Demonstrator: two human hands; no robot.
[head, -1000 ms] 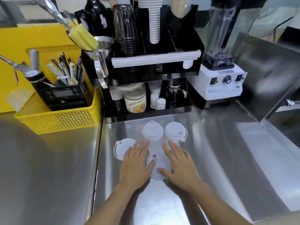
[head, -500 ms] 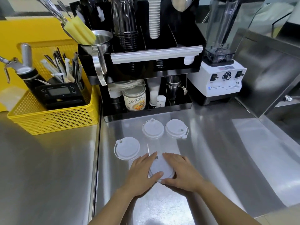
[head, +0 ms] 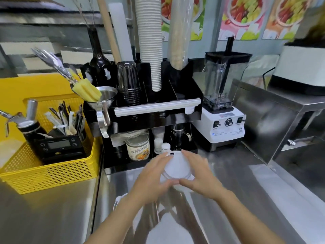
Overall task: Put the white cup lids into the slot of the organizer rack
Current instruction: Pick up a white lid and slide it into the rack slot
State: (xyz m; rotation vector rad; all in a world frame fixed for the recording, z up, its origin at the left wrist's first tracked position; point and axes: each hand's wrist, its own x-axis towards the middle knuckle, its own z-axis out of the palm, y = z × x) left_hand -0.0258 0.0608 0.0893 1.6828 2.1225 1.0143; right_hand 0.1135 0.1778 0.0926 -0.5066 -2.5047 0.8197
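Both my hands hold a white cup lid point(head: 176, 166) above the steel counter, tilted up toward me. My left hand point(head: 153, 175) grips its left edge and my right hand point(head: 198, 173) its right edge. Another white lid point(head: 118, 199) peeks out from under my left forearm on the counter; the other lids are hidden by my hands. The black organizer rack point(head: 154, 110) stands just behind, with upper slots holding clear cups, a white paper cup stack point(head: 151, 41) and a sleeve of cups.
A yellow basket point(head: 52, 169) with utensils and a timer sits at the left. A white-based blender point(head: 225, 106) stands right of the rack, and a steel box point(head: 281, 124) beyond it. Jars and bottles fill the rack's lower shelf.
My hands lifted one lid off the counter and raised it toward the rack. My head tilted up, so the rack's top and the wall posters came into view.
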